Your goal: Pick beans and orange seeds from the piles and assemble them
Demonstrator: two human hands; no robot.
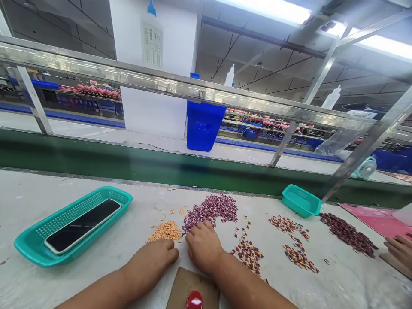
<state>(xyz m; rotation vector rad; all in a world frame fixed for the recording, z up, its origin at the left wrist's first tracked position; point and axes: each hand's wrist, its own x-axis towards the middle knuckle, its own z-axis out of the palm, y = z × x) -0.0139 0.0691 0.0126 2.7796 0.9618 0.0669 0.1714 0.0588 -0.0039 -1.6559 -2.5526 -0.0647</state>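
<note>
**Counter stock: two hands curled at the speckled pile**

Hidden first: I can't see under either palm, and the lower edge of my feed cuts off a red domed object (194,300) on a cardboard sheet (189,289). At this resolution I can't make out what the small loose pieces are.

Containers: one teal perforated basket (32,244) at left, holding a black glass-faced slab (83,225), possibly a phone; one small teal tray (301,200) farther along the counter (48,193), its contents out of my sight.

Loose on the counter: a pile of maroon-and-white speckled pieces (210,210), orange pieces (164,231) just beside it, scattered speckled heaps (247,255) to the right, and a darker maroon heap (347,234).

Fingers: on the right hand (204,248), curled narrow, tips against the speckled pile's lower edge. On the left hand (151,264), curled narrow, just beside the orange pieces. I can't tell whether either hand holds anything.

At far right, a co-worker's hand (399,251) is cut off by the frame
</note>
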